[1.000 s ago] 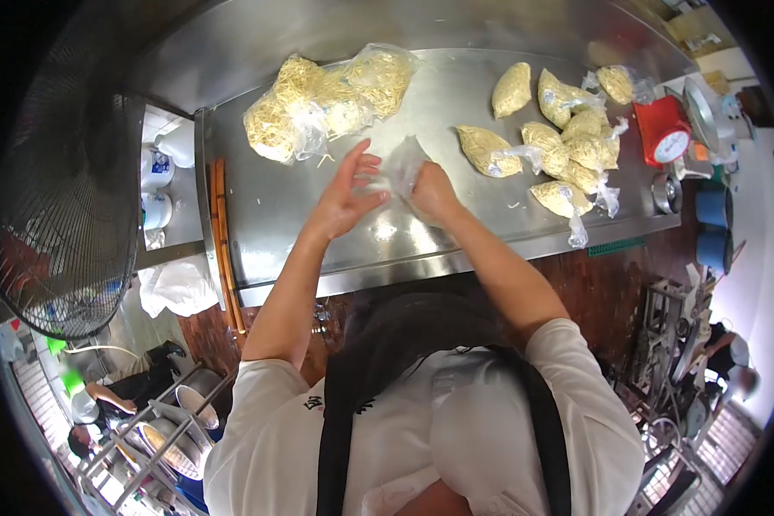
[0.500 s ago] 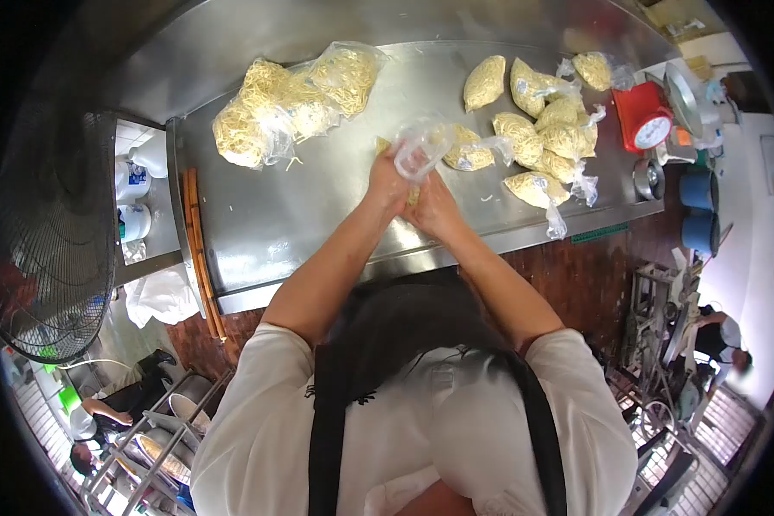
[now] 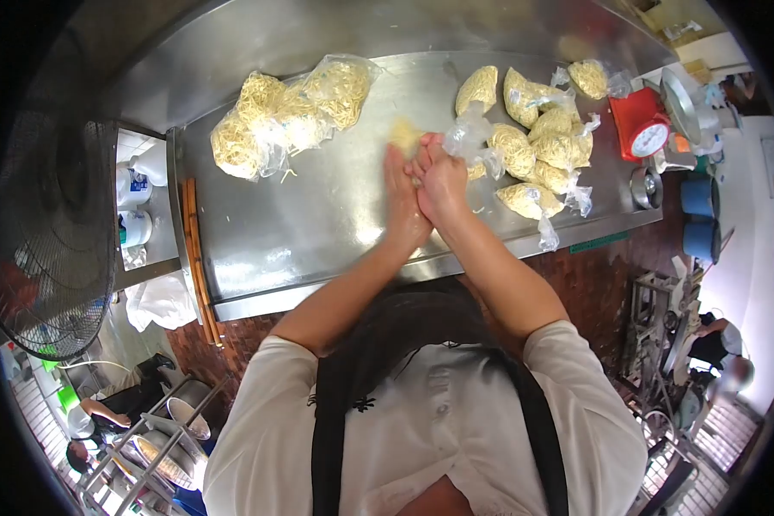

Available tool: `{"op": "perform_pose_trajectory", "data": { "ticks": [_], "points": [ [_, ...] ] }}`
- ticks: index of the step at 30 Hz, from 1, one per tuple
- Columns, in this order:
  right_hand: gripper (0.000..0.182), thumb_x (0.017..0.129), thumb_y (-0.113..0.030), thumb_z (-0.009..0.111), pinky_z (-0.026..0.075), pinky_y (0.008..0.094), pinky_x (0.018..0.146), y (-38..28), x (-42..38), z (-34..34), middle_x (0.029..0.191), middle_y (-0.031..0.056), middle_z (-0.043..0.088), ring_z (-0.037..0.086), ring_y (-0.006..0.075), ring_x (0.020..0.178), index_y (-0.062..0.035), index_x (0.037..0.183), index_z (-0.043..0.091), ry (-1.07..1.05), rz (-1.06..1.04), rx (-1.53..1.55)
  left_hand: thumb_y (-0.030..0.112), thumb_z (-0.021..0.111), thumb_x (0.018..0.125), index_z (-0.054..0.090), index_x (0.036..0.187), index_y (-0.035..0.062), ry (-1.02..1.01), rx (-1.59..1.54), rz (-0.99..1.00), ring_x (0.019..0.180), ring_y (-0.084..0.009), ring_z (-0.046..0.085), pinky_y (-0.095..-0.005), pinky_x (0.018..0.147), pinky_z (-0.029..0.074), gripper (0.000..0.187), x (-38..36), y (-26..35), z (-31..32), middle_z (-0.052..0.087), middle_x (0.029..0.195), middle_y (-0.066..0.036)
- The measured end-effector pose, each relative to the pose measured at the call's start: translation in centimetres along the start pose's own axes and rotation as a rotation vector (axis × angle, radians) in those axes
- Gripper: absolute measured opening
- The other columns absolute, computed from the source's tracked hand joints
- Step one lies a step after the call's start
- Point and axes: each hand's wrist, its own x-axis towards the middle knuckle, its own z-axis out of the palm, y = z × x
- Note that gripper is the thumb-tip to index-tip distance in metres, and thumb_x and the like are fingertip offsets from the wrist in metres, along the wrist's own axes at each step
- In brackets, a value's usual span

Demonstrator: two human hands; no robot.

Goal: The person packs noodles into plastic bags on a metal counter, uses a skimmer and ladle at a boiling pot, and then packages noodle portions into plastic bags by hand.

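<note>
Pressing my palms together now, left hand [image 3: 402,196] flat against the right hand [image 3: 443,182], fingers straight and closed side by side, pointing away from me over the table [image 3: 318,232]. A second back the left was wide open with fingers fanned, and half a second back both hands were bunched up low around the bag [image 3: 471,138]. So they've lifted a bit and squeezed in tight. The clear bag sticks out from the right-hand side, up by my fingertips, crumpled; I can't tell exactly which fingers are nipping it. A small tuft of noodles [image 3: 405,134] shows just past my left fingertips, so I'd guess a portion is getting pushed into the bag, maybe halfway in.

Further out: the big bag of loose noodles [image 3: 279,116] sits well off to the left, untouched. The filled little bags [image 3: 537,129] are heaped just right of my hands, with the red scale [image 3: 643,126] beyond them at the table's edge.
</note>
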Motion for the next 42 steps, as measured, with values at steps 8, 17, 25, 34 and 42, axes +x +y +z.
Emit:
{"op": "perform_pose_trajectory", "data": {
  "ticks": [8,17,25,34,42],
  "points": [
    [0.023,0.077,-0.011,0.065,0.048,0.0475,0.07,-7.2,-1.4,-0.6,0.08,0.0172,0.063,0.058,0.0404,0.08,-0.0109,0.1,0.07,-0.356,-1.054,-1.327,0.02,0.066,0.091,0.07,0.101,0.0007,-0.246,0.339,-0.344,0.063,-0.0282,0.066,-0.0374,0.06,0.054,0.022,11.5,-3.3,-11.1,0.072,0.082,-0.012],
    [0.016,0.087,-0.01,0.061,0.048,0.0427,0.062,-0.4,-4.0,-13.0,0.08,0.0198,0.062,0.061,0.0366,0.07,-0.0038,0.102,0.061,-0.272,0.395,-0.301,0.019,0.053,0.099,0.059,0.094,0.0076,-0.372,-0.263,-0.45,0.093,-0.0272,0.059,-0.0425,0.087,0.044,0.014,-0.7,-1.6,-3.4,0.064,0.091,-0.006],
    [0.01,0.082,0.001,0.062,0.051,0.0426,0.065,5.8,1.3,-8.3,0.079,0.0204,0.065,0.064,0.0374,0.075,0.0025,0.091,0.067,-0.276,-0.666,-1.214,0.005,0.055,0.086,0.067,0.104,0.0149,-0.745,0.691,-0.086,0.111,-0.0301,0.049,-0.0501,0.094,0.036,0.024,1.0,-4.6,-4.7,0.062,0.104,-0.009],
    [0.022,0.083,0.002,0.064,0.054,0.0382,0.077,10.2,0.8,-10.8,0.098,0.0202,0.067,0.065,0.0346,0.088,0.0024,0.104,0.068,-0.354,-0.727,-1.143,0.003,0.054,0.084,0.063,0.108,0.0064,-0.282,0.391,-0.109,0.098,-0.0392,0.058,-0.0465,0.088,0.047,0.025,-1.9,-10.4,-2.6,0.062,0.099,-0.021],
    [0.028,0.076,0.0,0.066,0.05,0.0365,0.084,9.5,1.5,-9.5,0.09,0.0166,0.066,0.061,0.0312,0.094,0.0011,0.103,0.061,-0.456,-0.474,-1.284,-0.004,0.055,0.085,0.047,0.114,0.0024,0.168,0.085,-0.289,0.081,-0.0347,0.06,-0.0402,0.075,0.05,0.03,-4.3,-8.7,-0.7,0.058,0.091,-0.018]
  ]
}}
